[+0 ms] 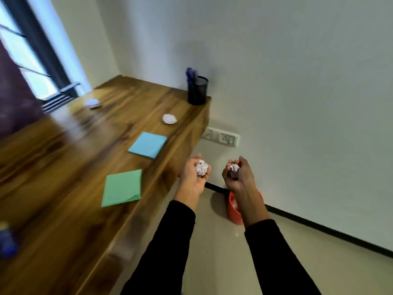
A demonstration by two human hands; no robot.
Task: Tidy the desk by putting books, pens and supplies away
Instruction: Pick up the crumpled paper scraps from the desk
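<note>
Mesh cup [197, 91] holds pens [191, 74] — orange bin [232, 211] holds paper.

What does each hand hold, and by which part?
Left hand: paper ball, fingers wrapped around it. Right hand: another ball, same all-round grip.

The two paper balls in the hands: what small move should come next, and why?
Probably lower both hands a little and drop the balls into the orange bin. The left hand and the right hand each hold a crumpled paper ball, and the bin stands on the floor just below the right hand.
</note>
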